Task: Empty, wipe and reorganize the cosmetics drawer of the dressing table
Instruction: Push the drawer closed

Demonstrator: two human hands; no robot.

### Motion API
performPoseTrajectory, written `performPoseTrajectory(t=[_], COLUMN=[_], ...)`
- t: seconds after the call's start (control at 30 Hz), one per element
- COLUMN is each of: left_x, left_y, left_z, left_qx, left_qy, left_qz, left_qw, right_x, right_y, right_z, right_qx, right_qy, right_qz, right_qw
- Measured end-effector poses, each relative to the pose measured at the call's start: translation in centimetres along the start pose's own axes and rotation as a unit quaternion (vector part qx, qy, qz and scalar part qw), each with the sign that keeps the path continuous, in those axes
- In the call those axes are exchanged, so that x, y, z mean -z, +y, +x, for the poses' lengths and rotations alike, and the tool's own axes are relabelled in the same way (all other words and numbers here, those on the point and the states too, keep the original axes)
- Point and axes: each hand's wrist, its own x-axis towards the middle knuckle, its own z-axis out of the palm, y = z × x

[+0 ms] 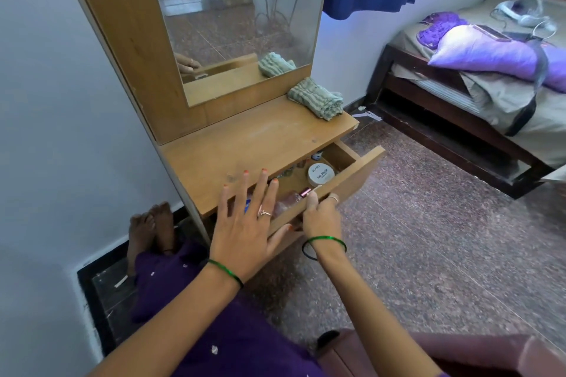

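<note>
Drawer open, emptying about to start.

The drawer juts from under the counter's front edge toward its right corner, cosmetics inside: a white nail-polish jar, small bottles beside it. Right hand grips the drawer front, fingers curled over its top edge; left hand hovers above, fingers spread, holding nothing. A striped cloth waits at the counter's back right corner. Next, likely: lift items out onto the counter.

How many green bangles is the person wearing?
2. One green bangle sits on the left wrist near the purple clothing, the other on the right wrist below the drawer front. None seem hidden.
</note>
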Motion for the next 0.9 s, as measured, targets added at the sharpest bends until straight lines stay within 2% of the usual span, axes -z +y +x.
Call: performPoseTrajectory(t=[0.2,0.4,0.57,0.77,0.9], left_x=[-0.5,-0.6,-0.9,-1.0,-0.2], left_y=[-2.8,-4.0,-3.9,-3.3,-2.8], left_z=[2.0,3.8,4.8,5.4,5.7], left_qx=[0.031,0.054,0.054,0.064,0.072], left_qy=[0.002,-0.047,-0.046,-0.085,-0.09], left_qz=[0.048,0.07,0.1,0.1,0.089], left_qw=[0.998,0.995,0.992,0.989,0.989], right_x=[-1.3,-3.2,-4.4,-5.7,-5.6], right_y=[-0.8,2.1,2.8,3.1,3.2], right_z=[1.4,3.3,4.2,4.8,4.6], right_qx=[0.045,0.163,0.219,0.223,0.212], right_qy=[-0.046,-0.058,-0.084,-0.109,-0.105], right_qz=[-0.007,-0.193,-0.238,-0.341,-0.359], right_qw=[0.998,0.966,0.943,0.907,0.903])
